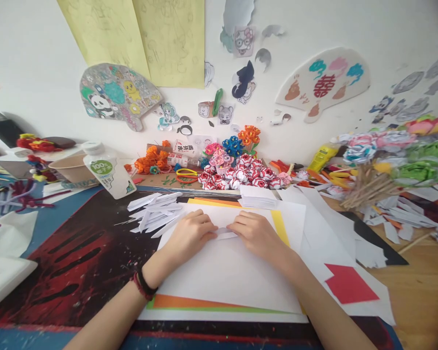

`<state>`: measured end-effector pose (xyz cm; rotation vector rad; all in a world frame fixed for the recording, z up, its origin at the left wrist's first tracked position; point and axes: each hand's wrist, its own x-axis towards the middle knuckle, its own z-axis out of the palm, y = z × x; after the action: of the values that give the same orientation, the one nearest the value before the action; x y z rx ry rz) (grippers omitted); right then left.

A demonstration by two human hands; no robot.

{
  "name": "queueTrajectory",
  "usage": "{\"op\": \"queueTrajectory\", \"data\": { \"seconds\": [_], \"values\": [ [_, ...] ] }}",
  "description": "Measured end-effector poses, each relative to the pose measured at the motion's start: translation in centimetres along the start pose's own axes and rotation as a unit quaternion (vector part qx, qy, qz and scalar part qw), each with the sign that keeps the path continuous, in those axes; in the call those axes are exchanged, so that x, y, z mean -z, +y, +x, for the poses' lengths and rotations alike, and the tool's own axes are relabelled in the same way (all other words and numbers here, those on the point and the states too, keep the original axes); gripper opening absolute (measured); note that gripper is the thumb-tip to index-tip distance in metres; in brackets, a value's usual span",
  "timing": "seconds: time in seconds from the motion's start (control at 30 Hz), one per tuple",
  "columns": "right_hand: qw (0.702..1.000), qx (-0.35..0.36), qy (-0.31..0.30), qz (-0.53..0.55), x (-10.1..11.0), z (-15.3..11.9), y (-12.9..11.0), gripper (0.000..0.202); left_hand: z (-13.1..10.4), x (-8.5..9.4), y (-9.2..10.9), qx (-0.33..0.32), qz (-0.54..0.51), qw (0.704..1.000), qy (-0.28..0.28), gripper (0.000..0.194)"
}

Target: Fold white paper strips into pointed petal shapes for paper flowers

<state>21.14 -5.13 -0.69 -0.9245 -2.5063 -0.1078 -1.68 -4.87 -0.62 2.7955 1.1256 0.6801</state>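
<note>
Both hands meet over the upper part of a stack of white paper sheets, with orange, green and yellow edges showing beneath. Between them lies a narrow folded white paper strip. My left hand pinches the strip's left end, its fingers curled; a dark band circles that wrist. At the strip's right end, my right hand has its fingers pressed together on the paper. Folded white strips lie in a loose pile just left of the stack. Another neat pile of white paper sits behind my right hand.
A white bottle stands at the back left. Red-and-white paper flowers line the wall. To the right lie a red paper piece, paper scraps and wooden sticks. A white box is at the left edge.
</note>
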Motion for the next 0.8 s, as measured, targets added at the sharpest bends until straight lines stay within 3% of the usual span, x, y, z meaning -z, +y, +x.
{"op": "queueTrajectory", "data": {
  "seconds": [0.43,0.8],
  "values": [
    [0.997,0.032,-0.022,-0.072,-0.1,0.2,-1.1,0.022,-0.3,0.2,0.7,-0.053,0.121,0.990,-0.038,0.023],
    [0.995,0.013,-0.044,-0.084,-0.1,0.2,-1.4,0.019,-0.1,0.7,1.4,-0.074,0.137,0.985,-0.070,0.021]
  ]
}}
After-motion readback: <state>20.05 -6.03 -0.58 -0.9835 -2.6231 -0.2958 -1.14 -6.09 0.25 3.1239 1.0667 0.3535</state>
